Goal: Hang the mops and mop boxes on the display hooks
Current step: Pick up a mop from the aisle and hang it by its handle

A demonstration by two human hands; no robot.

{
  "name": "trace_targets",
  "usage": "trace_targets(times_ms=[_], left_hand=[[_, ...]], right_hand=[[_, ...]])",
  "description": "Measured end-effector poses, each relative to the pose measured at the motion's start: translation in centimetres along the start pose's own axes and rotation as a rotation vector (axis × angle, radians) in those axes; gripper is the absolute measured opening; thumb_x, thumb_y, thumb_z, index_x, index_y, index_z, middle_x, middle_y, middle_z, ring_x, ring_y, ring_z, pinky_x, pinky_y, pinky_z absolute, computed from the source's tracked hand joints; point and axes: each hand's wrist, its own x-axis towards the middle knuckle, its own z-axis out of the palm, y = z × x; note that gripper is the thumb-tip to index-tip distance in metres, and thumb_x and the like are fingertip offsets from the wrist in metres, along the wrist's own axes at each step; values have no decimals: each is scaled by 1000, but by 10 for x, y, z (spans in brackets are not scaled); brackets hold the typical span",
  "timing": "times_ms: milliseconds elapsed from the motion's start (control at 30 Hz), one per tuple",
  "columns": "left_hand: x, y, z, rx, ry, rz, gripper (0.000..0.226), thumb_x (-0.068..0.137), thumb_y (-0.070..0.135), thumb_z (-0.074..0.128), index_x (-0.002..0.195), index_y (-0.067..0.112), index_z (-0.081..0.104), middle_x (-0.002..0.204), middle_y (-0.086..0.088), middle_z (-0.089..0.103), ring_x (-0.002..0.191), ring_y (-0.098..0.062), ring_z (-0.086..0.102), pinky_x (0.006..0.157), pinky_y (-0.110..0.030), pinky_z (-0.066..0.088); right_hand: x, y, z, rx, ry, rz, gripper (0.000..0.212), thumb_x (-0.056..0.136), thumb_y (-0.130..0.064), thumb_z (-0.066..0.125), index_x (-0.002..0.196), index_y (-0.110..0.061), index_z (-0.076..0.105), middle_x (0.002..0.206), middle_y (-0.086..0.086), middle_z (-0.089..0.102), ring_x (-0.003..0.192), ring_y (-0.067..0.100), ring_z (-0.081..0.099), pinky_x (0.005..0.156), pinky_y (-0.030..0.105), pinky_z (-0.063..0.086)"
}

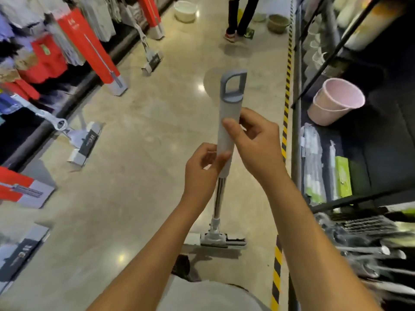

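The right hand (249,140) wraps thumb and fingers round the pale grey sleeve of the mop (231,106). Just below it, the left hand (205,163) pinches the sleeve's lower end. The mop stands upright in the aisle, with its hanging loop (233,98) on top and its head (221,240) on the floor, so it is not yet hung. Along the left display, 2 more mops (152,57) (83,140) have their heads down on the floor. I cannot tell whether their handles catch any hook. A red mop box (89,46) leans there, and another box (20,191) lies flat on the floor. I judge most of the hanging is left to do.
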Motion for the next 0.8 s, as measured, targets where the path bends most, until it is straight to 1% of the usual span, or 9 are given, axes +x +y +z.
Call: trace_targets(times_ms=[33, 133, 300, 400, 467, 567, 633, 733, 800], left_hand=[[19, 1, 1, 25, -42, 1, 13, 84, 29, 69, 76, 25, 60, 68, 10, 63, 67, -7, 60, 62, -22, 49], [67, 2, 9, 123, -167, 31, 13, 90, 22, 66, 79, 22, 60, 72, 9, 64, 67, -3, 61, 61, -16, 48], [119, -9, 34, 207, -327, 63, 21, 84, 44, 64, 77, 25, 59, 70, 16, 63, 67, 0, 59, 62, -15, 45], [151, -12, 61, 218, -394, 79, 25, 80, 52, 58, 75, 28, 56, 70, 14, 60, 69, -5, 59, 61, -16, 45], [170, -17, 83, 199, -413, 79, 24, 80, 51, 60, 73, 28, 55, 69, 5, 60, 70, -15, 62, 58, -24, 46], [203, -27, 121, 127, -436, 52, 27, 80, 47, 61, 75, 21, 57, 72, -10, 62, 73, -36, 63, 62, -44, 51], [227, -35, 149, 119, -446, 42, 33, 81, 45, 61, 77, 12, 57, 72, -12, 62, 70, -34, 63, 63, -48, 51], [270, -42, 196, 130, -476, 22, 33, 80, 44, 61, 79, 11, 59, 68, -5, 63, 65, -23, 64, 63, -46, 53], [300, -44, 232, 146, -515, 8, 31, 79, 43, 61, 79, 12, 61, 68, 2, 65, 64, -18, 65, 64, -46, 54]], right_hand=[[14, 1, -1, 4, 40, 14, 2, 90, -19, 62, 89, -19, 63, 77, -13, 61, 70, -6, 57, 64, 9, 45], [48, 11, -9, 1, 176, 44, 20, 93, -11, 61, 79, -26, 59, 62, -24, 57, 62, -8, 53, 59, 5, 39], [81, 36, -38, 17, 341, 93, 22, 94, -9, 61, 78, -24, 59, 61, -26, 58, 62, -8, 53, 60, 6, 40], [102, 55, -62, 30, 433, 95, 15, 90, -23, 65, 76, -28, 61, 65, -23, 62, 67, -5, 56, 64, 19, 50], [118, 70, -81, 34, 477, 112, 17, 88, -24, 65, 73, -30, 60, 65, -23, 63, 69, -4, 59, 69, 27, 54], [147, 95, -113, 22, 526, 123, 21, 87, -21, 64, 69, -31, 59, 62, -21, 63, 66, -4, 58, 68, 28, 53], [170, 110, -137, 30, 526, 134, 17, 87, -22, 66, 72, -28, 61, 65, -19, 64, 68, -2, 59, 66, 25, 54], [208, 130, -181, 15, 522, 141, 33, 90, -11, 68, 67, -30, 53, 56, -26, 57, 58, -6, 54, 58, 7, 40], [232, 142, -216, -2, 527, 160, 36, 90, -8, 68, 66, -29, 51, 54, -24, 56, 56, -7, 53, 56, 5, 38]])
